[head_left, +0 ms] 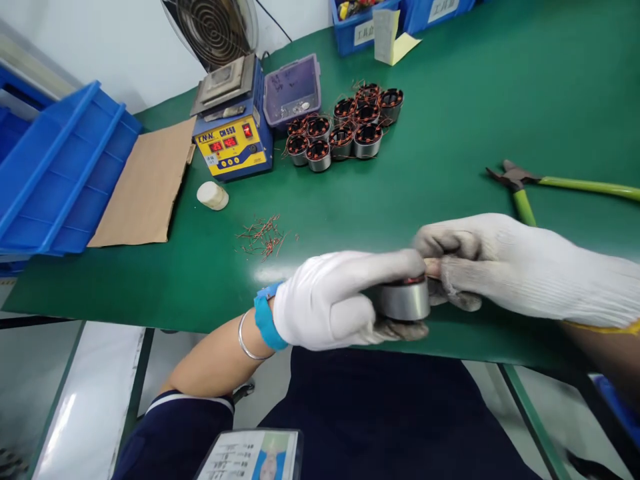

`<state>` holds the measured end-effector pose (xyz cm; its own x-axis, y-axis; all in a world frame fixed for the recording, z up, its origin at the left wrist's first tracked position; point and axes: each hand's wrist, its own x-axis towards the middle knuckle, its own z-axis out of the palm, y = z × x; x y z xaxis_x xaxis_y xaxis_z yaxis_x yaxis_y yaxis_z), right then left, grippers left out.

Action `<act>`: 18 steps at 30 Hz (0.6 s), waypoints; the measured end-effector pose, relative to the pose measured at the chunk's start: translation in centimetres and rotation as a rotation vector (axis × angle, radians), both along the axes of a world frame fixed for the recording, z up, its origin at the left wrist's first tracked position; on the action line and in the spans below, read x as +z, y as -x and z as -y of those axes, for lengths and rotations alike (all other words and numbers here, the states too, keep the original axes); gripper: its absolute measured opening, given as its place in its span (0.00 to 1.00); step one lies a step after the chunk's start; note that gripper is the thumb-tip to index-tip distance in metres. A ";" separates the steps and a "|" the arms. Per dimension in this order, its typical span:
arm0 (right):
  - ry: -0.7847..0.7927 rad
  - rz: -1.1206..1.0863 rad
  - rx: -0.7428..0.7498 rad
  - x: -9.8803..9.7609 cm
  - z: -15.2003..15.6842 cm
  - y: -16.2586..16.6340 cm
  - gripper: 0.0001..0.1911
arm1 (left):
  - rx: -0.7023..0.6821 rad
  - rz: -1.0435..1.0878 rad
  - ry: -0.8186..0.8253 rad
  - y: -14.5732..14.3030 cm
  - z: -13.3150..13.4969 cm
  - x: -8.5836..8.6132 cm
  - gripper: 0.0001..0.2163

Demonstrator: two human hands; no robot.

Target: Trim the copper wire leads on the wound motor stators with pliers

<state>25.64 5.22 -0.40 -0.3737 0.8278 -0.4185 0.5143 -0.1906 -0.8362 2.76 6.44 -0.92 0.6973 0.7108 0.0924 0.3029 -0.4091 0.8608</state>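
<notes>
My left hand [335,300], in a white glove with a blue wrist strap, is wrapped round a small metal motor stator [404,300] with copper windings, held at the near edge of the green table [450,133]. My right hand [495,263], also gloved, pinches at the top right of the same stator, fingers closed together. What the right fingertips grip is hidden. A cluster of several similar stators [345,130] with loose copper leads stands at the back centre of the table.
A blue-and-yellow solder pot [234,130] stands at back left beside a purple tray [293,90]. Green-handled cutters [555,187] lie at right. Copper wire clippings [263,237], a white roll [213,195], cardboard [145,183] and blue bins [55,167] are at left.
</notes>
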 end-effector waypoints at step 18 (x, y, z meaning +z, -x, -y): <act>-0.359 0.617 0.045 -0.1 0.1 1.0 0.19 | 0.345 0.388 0.791 -1.8 -1.4 -1.0 0.08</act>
<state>24.68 5.14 -0.51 -0.1934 0.9436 -0.2689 0.9146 0.0742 -0.3975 4.51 7.85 -1.93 0.4585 0.8278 -0.3232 -0.0678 0.3952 0.9161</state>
